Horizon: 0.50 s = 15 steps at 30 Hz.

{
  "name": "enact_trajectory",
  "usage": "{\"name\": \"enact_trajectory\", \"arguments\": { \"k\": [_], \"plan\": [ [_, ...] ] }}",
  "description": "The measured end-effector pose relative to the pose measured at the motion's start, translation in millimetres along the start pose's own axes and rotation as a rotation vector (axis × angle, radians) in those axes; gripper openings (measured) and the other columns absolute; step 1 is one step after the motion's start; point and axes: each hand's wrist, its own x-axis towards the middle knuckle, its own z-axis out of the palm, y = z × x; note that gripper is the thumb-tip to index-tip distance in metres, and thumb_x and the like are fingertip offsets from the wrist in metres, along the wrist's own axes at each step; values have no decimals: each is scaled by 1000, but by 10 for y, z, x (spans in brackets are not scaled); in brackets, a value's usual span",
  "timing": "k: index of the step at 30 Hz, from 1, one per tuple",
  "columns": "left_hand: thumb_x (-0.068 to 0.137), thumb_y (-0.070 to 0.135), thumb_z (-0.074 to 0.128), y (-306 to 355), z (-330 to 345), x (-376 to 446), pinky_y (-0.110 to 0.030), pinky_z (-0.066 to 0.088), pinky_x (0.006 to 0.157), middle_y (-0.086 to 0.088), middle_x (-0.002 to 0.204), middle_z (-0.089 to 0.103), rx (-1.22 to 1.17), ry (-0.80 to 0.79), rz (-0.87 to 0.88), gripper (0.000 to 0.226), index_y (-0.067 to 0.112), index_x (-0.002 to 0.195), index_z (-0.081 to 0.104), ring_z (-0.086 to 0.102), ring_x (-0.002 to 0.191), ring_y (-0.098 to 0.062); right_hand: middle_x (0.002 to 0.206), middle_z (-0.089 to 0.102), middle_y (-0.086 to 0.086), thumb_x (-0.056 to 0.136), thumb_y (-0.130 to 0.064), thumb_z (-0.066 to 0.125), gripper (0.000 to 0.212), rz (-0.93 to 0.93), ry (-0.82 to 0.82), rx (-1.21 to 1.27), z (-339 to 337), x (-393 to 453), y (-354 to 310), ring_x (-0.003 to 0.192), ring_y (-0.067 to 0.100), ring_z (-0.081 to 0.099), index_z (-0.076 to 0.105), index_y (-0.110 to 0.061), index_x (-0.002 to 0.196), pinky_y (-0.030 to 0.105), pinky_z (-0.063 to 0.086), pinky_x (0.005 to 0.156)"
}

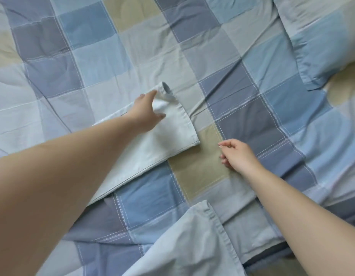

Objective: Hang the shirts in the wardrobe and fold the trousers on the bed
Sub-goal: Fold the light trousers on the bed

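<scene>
A home bedroom: a bed (252, 120) under a checked blue-and-beige cover, a matching pillow (320, 42) at its corner.

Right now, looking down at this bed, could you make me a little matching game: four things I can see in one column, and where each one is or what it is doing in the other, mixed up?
Things:
1. left hand
2. right hand
3. pale trouser leg
4. pillow

Places or states:
A. lies at the far right, in a blue checked case
B. grips the hem end of the trouser leg
C. hovers over the beige square of the checked cover, holding nothing
D. lies stretched flat across the cover

Pairs: 1-B, 2-C, 3-D, 4-A
</scene>
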Motion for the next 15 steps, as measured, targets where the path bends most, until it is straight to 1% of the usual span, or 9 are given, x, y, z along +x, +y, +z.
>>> {"name": "enact_trajectory", "arguments": {
  "k": [1, 2, 4, 5, 7, 9, 10, 12, 15],
  "plan": [
    [92, 24, 61, -58, 136, -83, -36, 35, 109, -9, 152, 31, -10, 22, 15, 66, 19, 149, 28, 42, 133, -24, 68, 56, 3, 95, -6, 49, 11, 50, -20, 28, 16, -42, 132, 38, -1, 51, 57, -14, 94, 13, 43, 41],
    [92, 23, 61, -101, 269, -192, -31, 38, 104, -8, 148, 38, -32, 50, 41, 59, 19, 145, 36, 49, 127, -22, 69, 58, 3, 96, -7, 50, 11, 84, -36, 42, 30, -100, 256, 41, -1, 52, 55, -16, 93, 12, 43, 42],
    [92, 21, 60, -158, 584, -499, -24, 45, 86, -2, 127, 58, -89, 17, 73, 38, 20, 130, 54, 62, 104, -17, 72, 63, 1, 95, -11, 53, 14, 118, -67, 32, 32, -315, 553, 50, -1, 58, 55, -21, 86, 13, 46, 47],
    [92, 23, 61, -184, 750, -680, -23, 46, 79, 2, 114, 64, -95, -65, 72, 30, 21, 121, 59, 64, 96, -16, 75, 66, 0, 94, -15, 56, 13, 123, -89, 3, 23, -469, 709, 58, 1, 62, 56, -23, 83, 17, 49, 54],
    [90, 30, 62, -225, 1060, -1029, -20, 44, 74, 8, 101, 66, -55, -296, 64, 23, 23, 113, 63, 63, 93, -14, 82, 70, -4, 88, -25, 64, 8, 118, -139, -132, -8, -792, 975, 75, 6, 67, 61, -27, 81, 25, 52, 70],
    [86, 38, 66, -226, 1299, -1319, -23, 46, 80, 11, 98, 64, -39, -490, 46, 30, 25, 113, 60, 61, 95, -12, 84, 69, -11, 82, -32, 69, 8, 104, -218, -272, -32, -1083, 1146, 79, 1, 64, 62, -32, 80, 20, 49, 72],
    [83, 40, 69, -219, 1391, -1413, -26, 48, 83, 12, 96, 63, -41, -537, 45, 33, 26, 112, 59, 61, 94, -12, 84, 68, -12, 81, -34, 70, 10, 93, -262, -300, -29, -1195, 1194, 78, -1, 63, 61, -32, 80, 18, 48, 69],
    [81, 37, 71, -182, 1524, -1516, -28, 49, 80, 13, 89, 60, -7, -561, 75, 28, 25, 104, 60, 60, 89, -12, 83, 68, -12, 79, -34, 71, 15, 72, -327, -321, -2, -1353, 1245, 75, -2, 62, 58, -30, 83, 16, 46, 65],
    [84, 25, 69, -93, 1528, -1494, -24, 37, 68, 8, 82, 54, 15, -477, 164, 14, 19, 95, 64, 51, 81, -14, 84, 68, -16, 79, -30, 71, 19, 53, -353, -310, 19, -1442, 1232, 76, -9, 60, 56, -33, 89, 11, 45, 64]
  ]
}}
